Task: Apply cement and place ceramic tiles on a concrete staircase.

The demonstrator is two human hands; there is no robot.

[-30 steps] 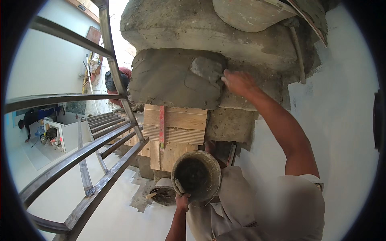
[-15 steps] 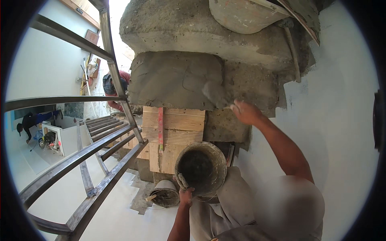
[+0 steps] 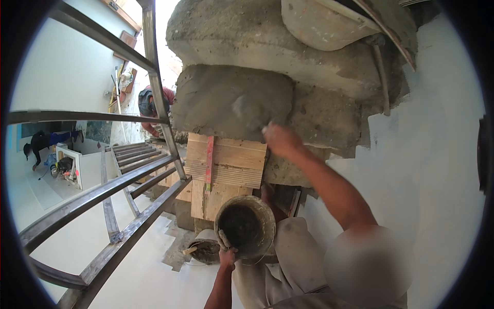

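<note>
My right hand (image 3: 283, 140) is closed round the handle of a trowel, whose blade (image 3: 250, 110) is blurred and lies against the wet grey mortar (image 3: 200, 98) spread on a step. With my left hand (image 3: 227, 257) I grip the near left rim of a dirty bucket (image 3: 271, 226), tilted so that its dark inside shows. A mortar-caked grip or tool end (image 3: 224, 238) juts over that rim, just above my fingers. Wood-look tiles (image 3: 234, 154) cover the step below the mortar, and a red spirit level (image 3: 210, 164) lies across them.
A metal railing frame (image 3: 167, 121) stands along the left. Beside the bucket sits a smaller pail (image 3: 206, 250) holding a tool. Higher up, a large tub (image 3: 324, 26) rests on the rough concrete steps (image 3: 236, 49). Beyond the railing, a person (image 3: 149, 103) bends low; another (image 3: 41, 144) is farther left.
My right hand has swept the trowel leftward over the mortar, and a line in the surface there no longer shows. The bucket, still in my left hand, has shifted slightly. The whole view has moved a little.
</note>
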